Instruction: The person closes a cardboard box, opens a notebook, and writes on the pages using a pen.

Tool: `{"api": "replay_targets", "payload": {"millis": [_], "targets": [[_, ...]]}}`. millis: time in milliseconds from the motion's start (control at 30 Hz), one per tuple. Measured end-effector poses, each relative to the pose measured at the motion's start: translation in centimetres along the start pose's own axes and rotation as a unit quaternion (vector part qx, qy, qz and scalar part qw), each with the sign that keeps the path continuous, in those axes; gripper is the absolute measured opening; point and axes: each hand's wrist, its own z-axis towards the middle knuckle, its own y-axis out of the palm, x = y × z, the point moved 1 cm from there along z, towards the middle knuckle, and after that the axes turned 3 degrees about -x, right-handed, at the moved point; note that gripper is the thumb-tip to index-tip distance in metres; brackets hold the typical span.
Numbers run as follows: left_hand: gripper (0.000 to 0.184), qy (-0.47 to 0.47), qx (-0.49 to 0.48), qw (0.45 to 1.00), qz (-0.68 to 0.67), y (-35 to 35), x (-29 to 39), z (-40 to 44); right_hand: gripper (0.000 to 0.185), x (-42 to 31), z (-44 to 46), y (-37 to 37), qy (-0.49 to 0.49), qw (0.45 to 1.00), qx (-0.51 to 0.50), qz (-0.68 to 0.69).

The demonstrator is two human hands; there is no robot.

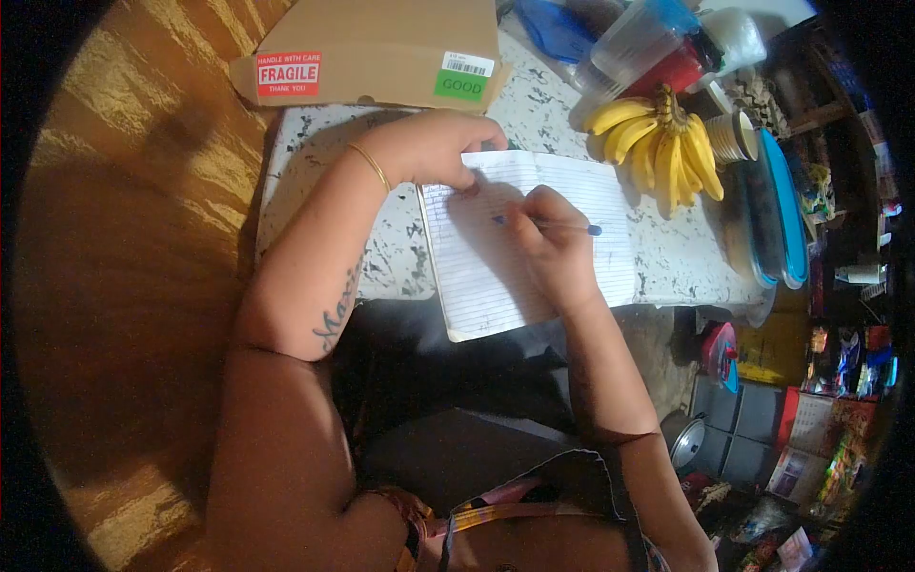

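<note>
A lined notebook [477,286] lies open on the speckled white table [391,248], its lower edge reaching past the table's edge. Small handwriting runs down the left part of the page. My right hand [553,243] is closed around a blue-tipped pen [572,227], whose point is over the upper middle of the page. At the notebook's top left corner rests my left hand [443,153], its fingers bent and spread, with fingertips on the paper and nothing held. A thin gold bracelet [370,167] circles my left wrist.
Behind the notebook stands a cardboard box [381,48] with red and green labels. Bananas [667,148] lie at the right, beside stacked cups [732,138] and blue-lidded containers [782,210]. Clear plastic containers [639,48] are at the back right. A lidded pot [686,443] sits lower right.
</note>
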Motion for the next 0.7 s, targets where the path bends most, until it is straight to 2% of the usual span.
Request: {"api": "replay_targets", "payload": {"millis": [67,200,467,567,700], "targets": [[0.047,-0.016,-0.003,1.0,0.011,-0.3,0.4,-0.2,0.013,0.2,0.0,0.2,-0.02,1.0,0.001,-0.02],[0.048,-0.038,-0.009,0.999,0.002,-0.4,0.7,-0.4,0.01,0.0,0.0,0.3,0.001,1.0,-0.002,-0.022],[0.051,-0.044,-0.004,0.999,0.014,-0.3,0.5,-0.3,0.01,-1.1,-0.2,0.3,-0.005,0.999,0.008,-0.048],[0.052,-0.051,0.001,0.999,0.014,-0.2,0.6,-0.3,0.017,-0.6,-0.2,0.4,-0.021,0.998,0.004,-0.064],[0.053,-0.027,0.012,1.0,0.011,0.0,0.1,-0.2,0.017,-1.2,-0.2,0.2,-0.022,0.998,-0.007,-0.065]]}}
